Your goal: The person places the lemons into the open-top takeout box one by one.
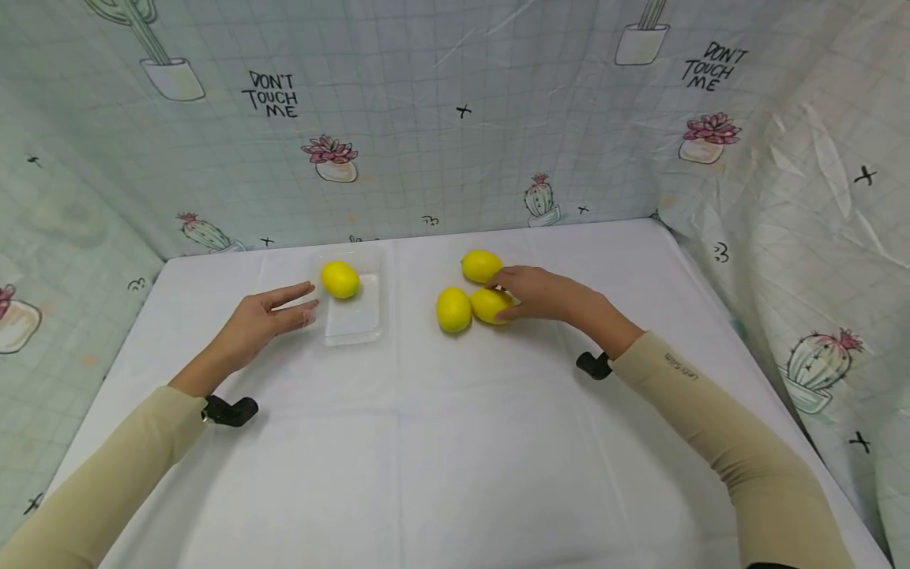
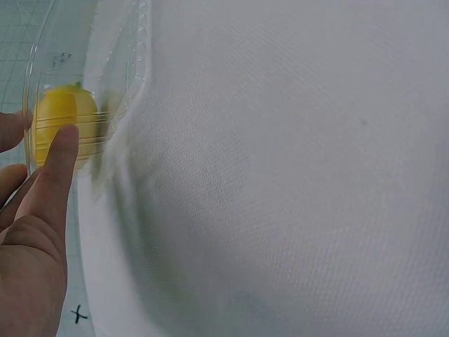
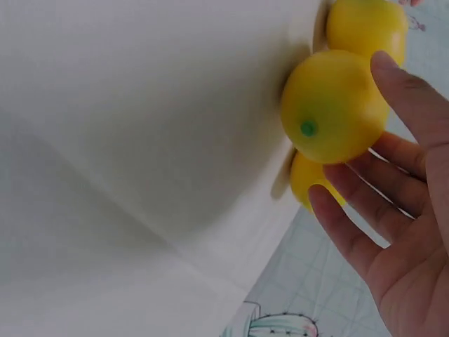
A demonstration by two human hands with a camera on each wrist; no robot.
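The middle lemon (image 1: 489,305) of a cluster of three lies on the white-covered bench (image 1: 426,442), right of centre, with the right hand (image 1: 543,292) laid over its far side. The fingers are only lightly bent around it; the right wrist view shows them spread and cupping towards the fruit, with the fingertips (image 3: 330,203) at its skin, not clamped on it. The right arm reaches in from the lower right in a beige sleeve (image 1: 718,427). Just beside this lemon, on the left, is a second lemon (image 1: 453,310), and a third lemon (image 1: 481,265) lies just behind it, near the fingertips.

Well apart to the left, a fourth lemon (image 1: 340,279) sits in the far end of a clear plastic tray (image 1: 353,324). The left hand (image 1: 259,322) lies flat, fingers straight and together, its tips at the tray's near left wall. That makes four lemons, one tray, two hands.

A cactus-print cloth (image 1: 426,118) walls the bench on three sides.
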